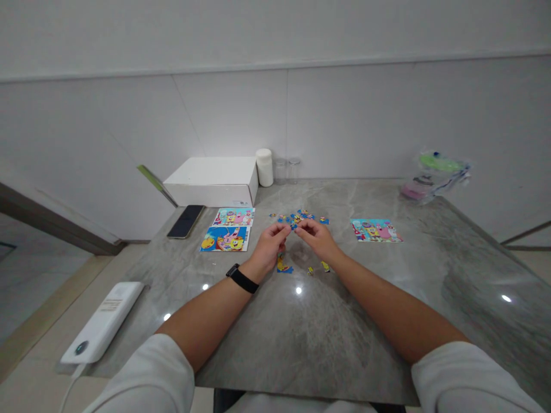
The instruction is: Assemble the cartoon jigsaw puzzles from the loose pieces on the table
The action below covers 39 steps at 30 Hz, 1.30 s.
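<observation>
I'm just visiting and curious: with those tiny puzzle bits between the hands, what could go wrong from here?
1. The left hand and right hand pinch a small puzzle piece together; it could slip and drop.
2. Loose pieces lie under the wrists, so a forearm might sweep them across the slick table.
3. The white power bank sits at the table's left edge and might get knocked off.

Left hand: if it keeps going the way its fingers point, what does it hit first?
The left hand points up and right toward the right hand; fingertips nearly meet over a small puzzle piece. It would probably meet that piece and the right fingertips first, with loose puzzle pieces just beyond.
</observation>
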### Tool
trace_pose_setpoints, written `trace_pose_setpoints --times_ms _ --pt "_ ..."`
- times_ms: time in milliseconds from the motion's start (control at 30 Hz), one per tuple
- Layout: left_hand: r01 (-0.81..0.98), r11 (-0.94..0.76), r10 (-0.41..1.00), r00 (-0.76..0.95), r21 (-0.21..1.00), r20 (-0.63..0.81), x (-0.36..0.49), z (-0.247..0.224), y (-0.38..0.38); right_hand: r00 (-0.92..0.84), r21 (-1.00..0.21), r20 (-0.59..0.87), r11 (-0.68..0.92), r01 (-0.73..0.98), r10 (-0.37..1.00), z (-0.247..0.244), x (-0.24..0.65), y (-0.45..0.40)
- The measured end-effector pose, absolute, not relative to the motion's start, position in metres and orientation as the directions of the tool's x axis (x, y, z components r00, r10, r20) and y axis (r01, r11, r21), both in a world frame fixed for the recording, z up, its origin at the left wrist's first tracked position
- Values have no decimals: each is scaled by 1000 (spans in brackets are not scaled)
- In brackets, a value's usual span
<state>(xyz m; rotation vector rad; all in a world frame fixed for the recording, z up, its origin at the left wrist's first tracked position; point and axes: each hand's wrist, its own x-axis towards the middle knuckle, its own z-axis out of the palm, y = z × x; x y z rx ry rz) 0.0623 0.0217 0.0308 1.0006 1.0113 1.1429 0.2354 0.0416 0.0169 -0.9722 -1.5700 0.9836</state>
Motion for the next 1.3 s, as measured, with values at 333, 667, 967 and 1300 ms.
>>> trace_pose_setpoints --times_ms 333,667,967,1300 --pt "-72 117 982 159 991 -105 64 25 20 -148 -963 249 260 67 957 10 245 45" --pt "115 3 987 161 993 -22 57 28 24 -176 -954 265 284 93 948 1 241 46" --pt "132 12 987 158 991 -33 57 24 27 -196 -910 318 356 211 928 2 245 44" --pt "151 22 992 123 988 -40 56 23 27 -380 -588 547 665 460 746 13 254 41"
